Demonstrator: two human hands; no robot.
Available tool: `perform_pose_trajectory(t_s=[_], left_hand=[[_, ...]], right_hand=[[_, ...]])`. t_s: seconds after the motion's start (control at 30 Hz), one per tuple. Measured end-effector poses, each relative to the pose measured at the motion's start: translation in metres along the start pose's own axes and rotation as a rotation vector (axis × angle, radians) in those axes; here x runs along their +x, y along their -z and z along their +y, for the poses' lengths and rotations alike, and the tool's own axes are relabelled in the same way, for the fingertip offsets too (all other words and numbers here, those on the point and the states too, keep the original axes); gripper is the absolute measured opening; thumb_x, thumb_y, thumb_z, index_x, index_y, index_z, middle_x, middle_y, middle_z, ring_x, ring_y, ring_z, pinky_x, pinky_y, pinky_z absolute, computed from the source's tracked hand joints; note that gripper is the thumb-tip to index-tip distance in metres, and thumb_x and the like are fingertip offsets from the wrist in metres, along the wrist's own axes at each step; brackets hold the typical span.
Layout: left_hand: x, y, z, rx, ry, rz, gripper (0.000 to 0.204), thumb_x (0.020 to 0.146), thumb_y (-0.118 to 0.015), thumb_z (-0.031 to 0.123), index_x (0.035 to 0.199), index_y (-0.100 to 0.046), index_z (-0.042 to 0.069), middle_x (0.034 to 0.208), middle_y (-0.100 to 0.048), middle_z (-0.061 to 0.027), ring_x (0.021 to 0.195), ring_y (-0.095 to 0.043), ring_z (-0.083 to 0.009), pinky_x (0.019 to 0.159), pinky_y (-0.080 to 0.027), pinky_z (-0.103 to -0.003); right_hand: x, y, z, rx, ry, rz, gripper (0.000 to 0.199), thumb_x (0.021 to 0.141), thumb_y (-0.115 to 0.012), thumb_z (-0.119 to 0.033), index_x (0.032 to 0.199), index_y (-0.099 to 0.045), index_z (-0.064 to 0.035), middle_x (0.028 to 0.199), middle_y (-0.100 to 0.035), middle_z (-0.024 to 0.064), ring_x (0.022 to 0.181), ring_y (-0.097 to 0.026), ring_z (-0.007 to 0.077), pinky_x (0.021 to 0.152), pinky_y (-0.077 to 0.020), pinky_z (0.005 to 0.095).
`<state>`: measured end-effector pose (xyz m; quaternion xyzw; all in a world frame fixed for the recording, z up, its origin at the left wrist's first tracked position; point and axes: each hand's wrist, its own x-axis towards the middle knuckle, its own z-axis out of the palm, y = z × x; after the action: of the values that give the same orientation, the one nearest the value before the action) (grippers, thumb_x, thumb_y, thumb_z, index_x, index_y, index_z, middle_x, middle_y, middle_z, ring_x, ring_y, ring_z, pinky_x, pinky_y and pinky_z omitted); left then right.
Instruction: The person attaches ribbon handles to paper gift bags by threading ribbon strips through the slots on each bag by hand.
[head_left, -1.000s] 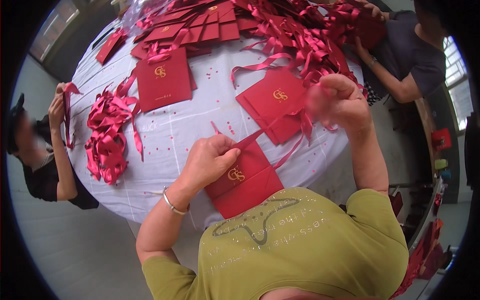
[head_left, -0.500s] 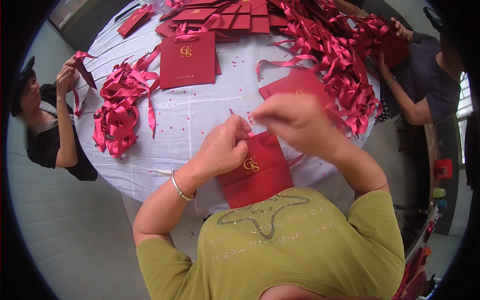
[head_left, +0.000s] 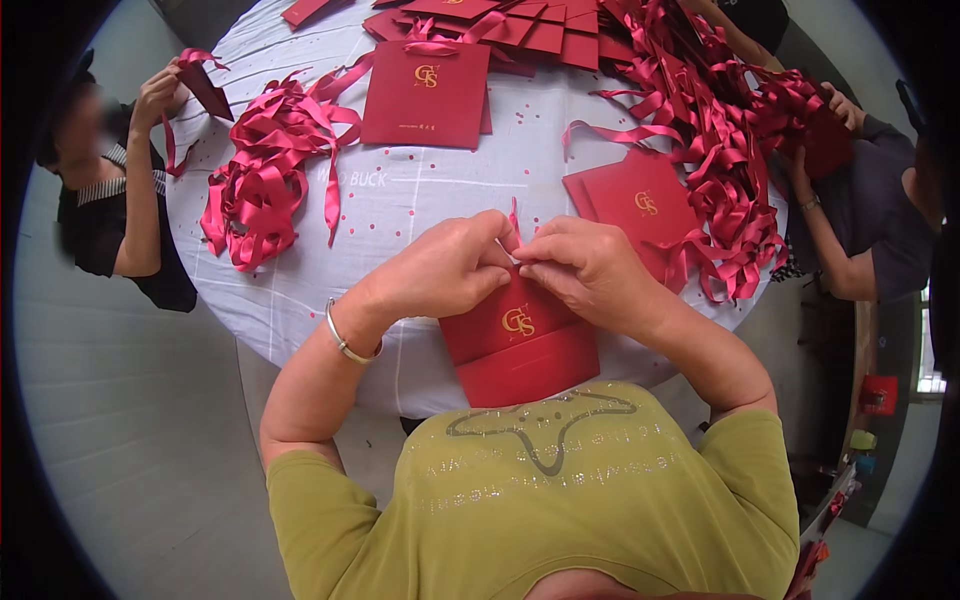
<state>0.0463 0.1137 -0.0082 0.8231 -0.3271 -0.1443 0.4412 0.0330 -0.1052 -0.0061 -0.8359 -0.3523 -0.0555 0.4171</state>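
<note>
We see a heap of red ribbons [head_left: 262, 190] left on the white-clothed bench [head_left: 420, 210], a flat red bag [head_left: 427, 95] beyond, more ribbons [head_left: 725, 150] tangled right.

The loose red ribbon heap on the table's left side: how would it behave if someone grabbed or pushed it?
The ribbon heap would likely be floppy: its strands loop and curl loosely. Its glossy sheen suggests it is slippery. The tangled strands would probably drag along together across the white tablecloth rather than lift singly.

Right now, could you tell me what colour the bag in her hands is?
Deep red paper bag with a gold emblem, clearest in the head view.
</note>
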Motion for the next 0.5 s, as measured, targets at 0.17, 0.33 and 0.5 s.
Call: perform_pose_trajectory(t_s=[0.17, 0.33, 0.5], left_hand=[[-0.006, 0.019, 0.011, 0.084, 0.076, -0.062, 0.022, 0.077, -0.067, -0.001, 0.097, -0.056, 0.0, 0.083, -0.073, -0.0115, 0.083, -0.07, -0.0205, 0.074, -0.052, -0.03], [-0.01, 0.025, 0.0, -0.225, 0.079, -0.16, 0.021, 0.08, -0.065, -0.001, 0.1, -0.06, -0.001, 0.086, -0.073, -0.011, 0.074, -0.068, -0.0167, 0.067, -0.052, -0.029], [-0.015, 0.035, -0.003, -0.658, 0.368, -0.288, 0.019, 0.086, -0.059, -0.002, 0.104, -0.061, -0.002, 0.086, -0.071, -0.0091, 0.061, -0.063, -0.0094, 0.054, -0.05, -0.025]], right_hand=[[-0.004, 0.01, 0.008, 0.004, -0.072, -0.127, 0.014, 0.076, -0.075, -0.002, 0.09, -0.071, -0.0021, 0.079, -0.065, 0.0101, 0.069, -0.064, 0.0232, 0.06, -0.0501, 0.0304], [-0.007, 0.016, 0.005, 0.029, -0.111, -0.147, 0.012, 0.077, -0.075, -0.002, 0.088, -0.071, -0.0021, 0.077, -0.065, 0.0089, 0.068, -0.064, 0.0203, 0.06, -0.0493, 0.029], [-0.005, 0.018, 0.001, 0.051, -0.147, -0.154, 0.011, 0.077, -0.075, -0.006, 0.087, -0.072, -0.0018, 0.074, -0.065, 0.0107, 0.067, -0.064, 0.0235, 0.062, -0.0512, 0.0324]])
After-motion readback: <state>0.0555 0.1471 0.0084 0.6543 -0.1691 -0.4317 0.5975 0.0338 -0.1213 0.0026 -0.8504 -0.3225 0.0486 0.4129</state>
